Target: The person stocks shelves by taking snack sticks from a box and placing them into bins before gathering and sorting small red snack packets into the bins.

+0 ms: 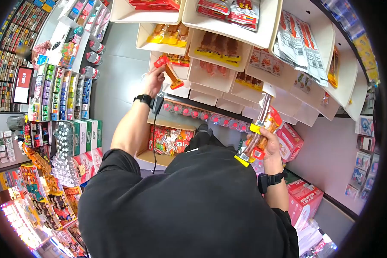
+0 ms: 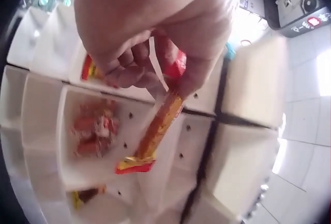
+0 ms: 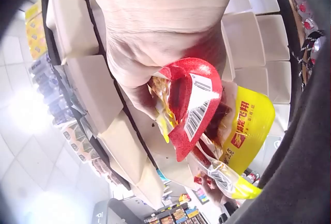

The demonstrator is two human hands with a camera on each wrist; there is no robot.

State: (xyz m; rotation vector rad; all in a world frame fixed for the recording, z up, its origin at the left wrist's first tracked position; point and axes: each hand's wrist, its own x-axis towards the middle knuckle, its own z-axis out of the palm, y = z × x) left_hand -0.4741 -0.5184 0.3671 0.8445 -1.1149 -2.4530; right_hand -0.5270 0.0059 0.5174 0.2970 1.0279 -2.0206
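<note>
My left hand (image 1: 154, 81), raised in front of the bins, pinches the upper end of a wrapped snack stick (image 1: 173, 77). In the left wrist view this snack stick (image 2: 159, 126) is orange-brown with red ends, and it hangs down over the bins. At the right, my right hand (image 1: 271, 145) grips several snack packets together. Among them are a long clear packet of dark sticks with yellow ends (image 1: 256, 142), a red-edged packet with a barcode (image 3: 199, 100) and a yellow packet with red print (image 3: 251, 123). My fingers partly hide these packets.
Tiers of white bins (image 1: 208, 77) with packaged snacks rise ahead. Below them are a row of red-capped bottles (image 1: 206, 116) and an open carton of small packets (image 1: 161, 160). Pink boxes (image 1: 304, 200) stand at the right, stocked shelves (image 1: 51, 92) at the left.
</note>
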